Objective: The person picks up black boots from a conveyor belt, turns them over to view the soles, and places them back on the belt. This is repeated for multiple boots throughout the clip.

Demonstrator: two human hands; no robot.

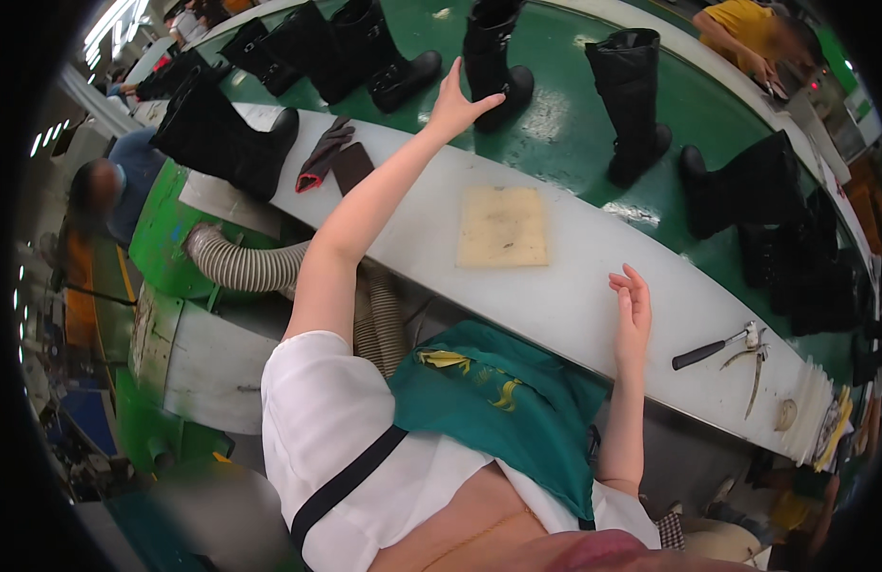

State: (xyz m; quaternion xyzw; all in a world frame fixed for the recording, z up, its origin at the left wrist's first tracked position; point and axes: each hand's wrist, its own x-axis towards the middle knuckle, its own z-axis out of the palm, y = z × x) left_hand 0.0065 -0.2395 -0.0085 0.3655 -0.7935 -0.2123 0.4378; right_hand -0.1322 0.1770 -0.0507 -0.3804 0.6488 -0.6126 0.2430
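Observation:
My left hand (460, 103) reaches out over the green conveyor belt (555, 157), thumb and fingers spread wide. It is right beside a tall black buckled boot (488, 59) that stands upright on the belt. The thumb overlaps the boot's ankle in view; I cannot tell whether it touches. Over the white worktop (412, 224) my right hand (632, 303) hovers with loosely bent fingers apart, holding nothing. Between the hands lies a square yellowish pad (503, 227). Another tall black boot (629, 95) stands farther right on the belt.
Left on the worktop are a leaning black boot (226, 138), a dark glove (325, 153) and a dark block (352, 169). A hammer (713, 350), pincers (752, 360) and tape roll (786, 414) lie right. A ribbed hose (250, 262) runs below left. A yellow-shirted person (741, 33) works across the belt.

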